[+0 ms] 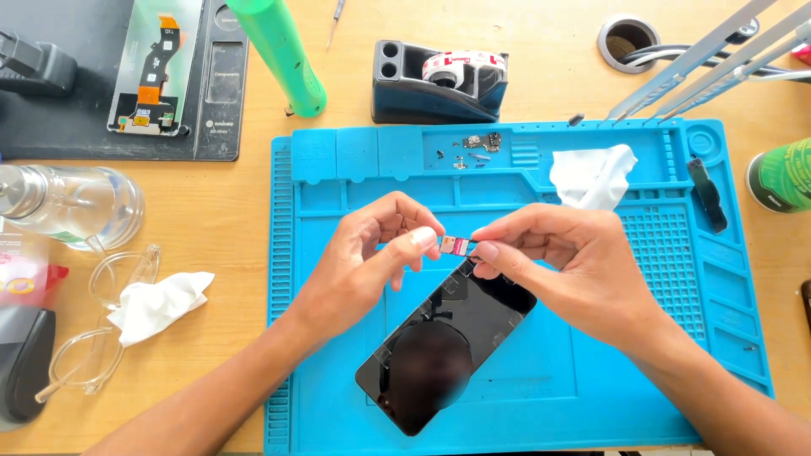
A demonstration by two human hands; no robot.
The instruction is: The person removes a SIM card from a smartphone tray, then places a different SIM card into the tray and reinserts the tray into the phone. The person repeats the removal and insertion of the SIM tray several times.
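Tape dispenser (439, 80), white cloth (593, 176), glasses (97, 325), blue mat (591, 371)

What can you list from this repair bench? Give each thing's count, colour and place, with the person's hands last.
phone: 1, black, on the mat
small part: 1, pink, pinched between both hands
work mat: 1, blue, mid-table
tape dispenser: 1, dark, behind mat
cloths: 2, white, on the mat and left of it
glasses: 1, clear, left
tube: 1, green, top
left hand: 1, on part
right hand: 1, on part
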